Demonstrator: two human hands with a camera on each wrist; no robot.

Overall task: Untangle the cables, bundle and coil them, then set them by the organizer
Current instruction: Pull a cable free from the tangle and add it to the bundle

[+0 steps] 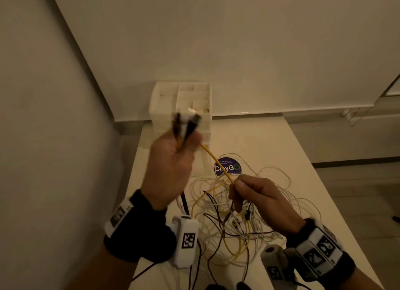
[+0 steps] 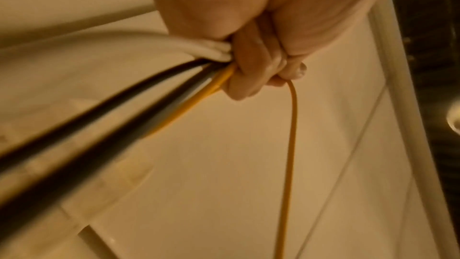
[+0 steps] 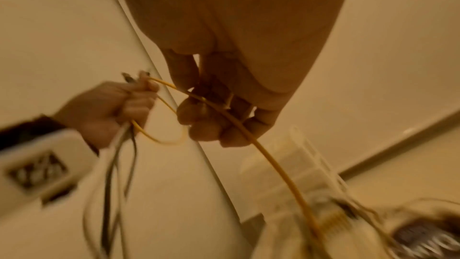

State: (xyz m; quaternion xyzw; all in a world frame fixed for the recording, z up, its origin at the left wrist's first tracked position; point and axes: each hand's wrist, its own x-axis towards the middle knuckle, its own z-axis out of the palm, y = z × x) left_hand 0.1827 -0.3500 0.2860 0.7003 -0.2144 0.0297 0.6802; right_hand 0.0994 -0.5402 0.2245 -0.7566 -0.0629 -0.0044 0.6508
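Observation:
My left hand point(image 1: 173, 157) is raised above the table and grips a bunch of cable ends point(image 1: 186, 123), white, black and yellow, with the plugs sticking up in front of the white organizer point(image 1: 164, 99). In the left wrist view the left hand point(image 2: 256, 74) has its fingers curled round the cable bunch point(image 2: 194, 78). A yellow cable point(image 1: 216, 162) runs from that fist down to my right hand point(image 1: 255, 194), which pinches it between thumb and fingers. The right wrist view shows the right hand point(image 3: 219, 117) closed round the yellow cable point(image 3: 273, 164). Below both hands lies a tangle of cables point(image 1: 233, 220).
The white table point(image 1: 303, 159) carries a round blue sticker point(image 1: 227, 167) behind the tangle. The organizer stands at the table's far left end against the wall. Walls close in on the left and the back; floor drops away to the right.

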